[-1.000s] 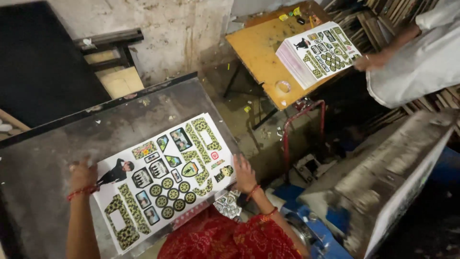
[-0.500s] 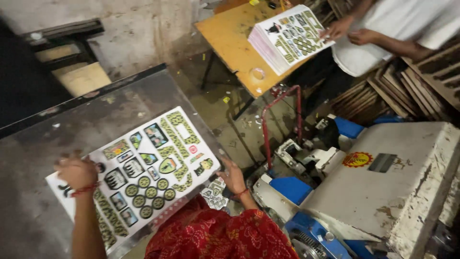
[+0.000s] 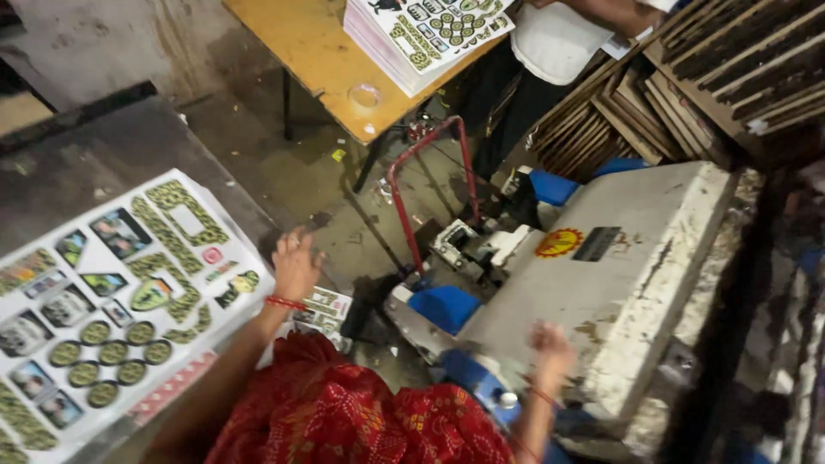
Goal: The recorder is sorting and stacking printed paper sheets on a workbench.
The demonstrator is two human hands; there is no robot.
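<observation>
A large white printed sheet [image 3: 129,292], covered with green and dark sticker shapes, lies on the dark metal table [image 3: 94,146] at the left. My left hand [image 3: 296,266], with a red thread at the wrist, rests at the sheet's right edge with its fingers apart. My right hand [image 3: 550,348] is blurred and reaches out to the right, over the front of a worn grey-white machine [image 3: 636,258]. Nothing shows in it. Red patterned cloth [image 3: 344,412] covers my lap between both arms.
An orange table [image 3: 318,51] at the top holds a stack of similar printed sheets [image 3: 430,30], with another person in a white shirt [image 3: 559,34] beside it. A red metal frame [image 3: 430,172], blue machine parts [image 3: 447,305] and stacked wooden frames [image 3: 687,77] crowd the floor.
The view has swung right. My left hand moved from the sheet's left side to its right edge. My right hand left the sheet and reached toward the machine.
</observation>
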